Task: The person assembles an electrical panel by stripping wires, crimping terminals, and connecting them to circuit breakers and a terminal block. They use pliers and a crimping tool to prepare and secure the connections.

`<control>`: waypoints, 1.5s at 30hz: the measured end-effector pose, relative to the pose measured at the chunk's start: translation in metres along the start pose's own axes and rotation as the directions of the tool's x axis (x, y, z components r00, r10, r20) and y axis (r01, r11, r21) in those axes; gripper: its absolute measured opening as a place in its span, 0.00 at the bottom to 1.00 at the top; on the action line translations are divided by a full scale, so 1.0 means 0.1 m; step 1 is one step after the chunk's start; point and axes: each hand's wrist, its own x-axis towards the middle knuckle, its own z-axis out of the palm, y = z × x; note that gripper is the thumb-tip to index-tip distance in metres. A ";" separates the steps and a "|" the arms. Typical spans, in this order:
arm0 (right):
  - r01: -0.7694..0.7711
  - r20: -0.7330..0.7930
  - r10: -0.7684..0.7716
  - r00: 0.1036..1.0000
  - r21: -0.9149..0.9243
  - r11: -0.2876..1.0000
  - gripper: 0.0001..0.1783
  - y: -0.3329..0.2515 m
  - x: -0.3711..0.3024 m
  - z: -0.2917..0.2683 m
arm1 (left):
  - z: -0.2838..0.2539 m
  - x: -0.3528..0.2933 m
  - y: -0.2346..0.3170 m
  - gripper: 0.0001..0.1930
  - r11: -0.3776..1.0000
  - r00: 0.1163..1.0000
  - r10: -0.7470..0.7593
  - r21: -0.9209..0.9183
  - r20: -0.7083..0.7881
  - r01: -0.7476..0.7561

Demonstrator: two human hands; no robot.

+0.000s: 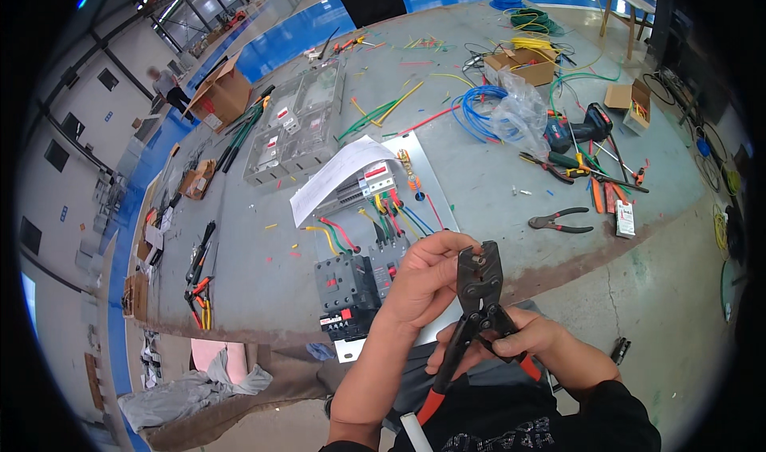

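A black crimping tool (480,292) is nearest the camera, held with its head raised beside the lower right edge of the mounting plate (363,348). The right hand (523,336) is wrapped about the handles, which stand apart and end in red sleeves. The left hand (427,280) bends thumb and fingers against the head; with these fingertips partly hidden, it cannot be determined whether they pinch the tool or some small piece. The tool is judged rigid, fairly heavy toward the head and not readily damaged; the sleeves should resist slipping and are the sound place to take hold, with fingertips clear of the jaws. A dark contactor (345,283) is on the plate's lower left part; grey-handled cutters (560,221) lie right of the plate.
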 end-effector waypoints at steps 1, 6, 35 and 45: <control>-0.002 0.001 0.002 1.000 0.001 1.000 0.44 0.01 0.01 -0.01 | -0.01 -0.01 0.00 0.13 1.000 1.000 0.006 -0.002 0.009 -0.006; -0.029 0.000 0.029 1.000 0.024 0.999 0.44 0.04 0.05 -0.06 | -0.15 -0.06 -0.03 0.11 0.998 0.997 0.052 -0.027 0.054 -0.050; 0.023 0.000 -0.023 1.000 0.107 0.994 0.45 0.21 0.21 0.01 | -0.08 -0.17 -0.10 0.11 0.957 0.962 0.256 0.163 -0.094 -0.239; 0.022 -0.045 -0.017 0.999 0.123 0.992 0.42 0.21 0.19 0.00 | -0.12 -0.16 -0.07 0.11 0.955 0.961 0.265 0.158 -0.080 -0.250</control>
